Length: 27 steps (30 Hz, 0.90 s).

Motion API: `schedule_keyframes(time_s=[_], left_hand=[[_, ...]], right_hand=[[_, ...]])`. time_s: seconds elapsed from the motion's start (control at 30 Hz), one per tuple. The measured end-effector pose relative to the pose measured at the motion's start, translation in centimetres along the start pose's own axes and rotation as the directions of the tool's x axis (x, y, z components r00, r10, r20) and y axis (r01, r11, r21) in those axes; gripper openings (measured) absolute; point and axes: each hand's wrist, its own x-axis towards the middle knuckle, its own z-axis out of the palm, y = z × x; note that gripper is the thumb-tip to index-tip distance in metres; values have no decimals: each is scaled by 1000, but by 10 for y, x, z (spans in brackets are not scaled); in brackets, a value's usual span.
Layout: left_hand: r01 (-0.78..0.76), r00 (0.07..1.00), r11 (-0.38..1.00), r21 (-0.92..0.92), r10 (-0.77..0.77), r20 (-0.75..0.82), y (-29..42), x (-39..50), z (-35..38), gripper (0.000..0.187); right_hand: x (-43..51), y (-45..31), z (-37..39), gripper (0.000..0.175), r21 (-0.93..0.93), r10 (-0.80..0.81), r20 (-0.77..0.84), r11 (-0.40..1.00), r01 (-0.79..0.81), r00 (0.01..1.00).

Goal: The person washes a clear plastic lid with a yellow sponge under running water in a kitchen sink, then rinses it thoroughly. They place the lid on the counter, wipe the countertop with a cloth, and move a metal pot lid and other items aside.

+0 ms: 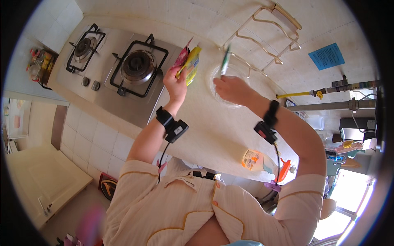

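Note:
Two bright packets are in my left hand [176, 83], near the right side of the gas hob: a yellow packet [192, 64] and, beside it, a pink packet [182, 56]. My right hand [233, 89] grips a slim green and white item [225, 63], blurred, that points up towards the wall; its kind cannot be told. Beneath and behind the right hand lies a round clear plastic container or lid [215, 96] on the pale countertop [203, 123]. Each wrist wears a black strap with a small cabled device.
The gas hob [101, 98] fills the counter's left part. A metal wire rack [261, 41] is at the wall, above a yellow gas pipe [294, 94]. A spray bottle [255, 160] with an orange trigger lies near the front edge. A cabinet door [46, 181] is at lower left.

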Motion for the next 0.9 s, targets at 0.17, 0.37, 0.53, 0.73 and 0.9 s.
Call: schedule_keyframes(time_s=[0.17, 0.37, 0.53, 0.73, 0.9], left_hand=[[50, 998, 998, -42, -48, 49, -2, -4, 2, 12], [-7, 968, 998, 58, -8, 251, -8, 5, -17, 36], [182, 921, 983, 15, -176, 348, -15, 7, -24, 48], [107, 954, 994, -5, -102, 281, -18, 2, -23, 58], [184, 908, 982, 50, -190, 373, -22, 6, -30, 53]], right_hand=[[46, 5, 77, 7, 11, 75, -29, 997, -75, 997], [67, 2, 115, 7, 13, 245, -291, 967, -253, 925], [64, 4, 120, 22, -14, 266, -260, 960, -279, 928], [69, -5, 131, 12, -16, 396, -114, 916, -401, 911], [68, -23, 127, 12, -45, 399, 90, 917, -396, 913]])
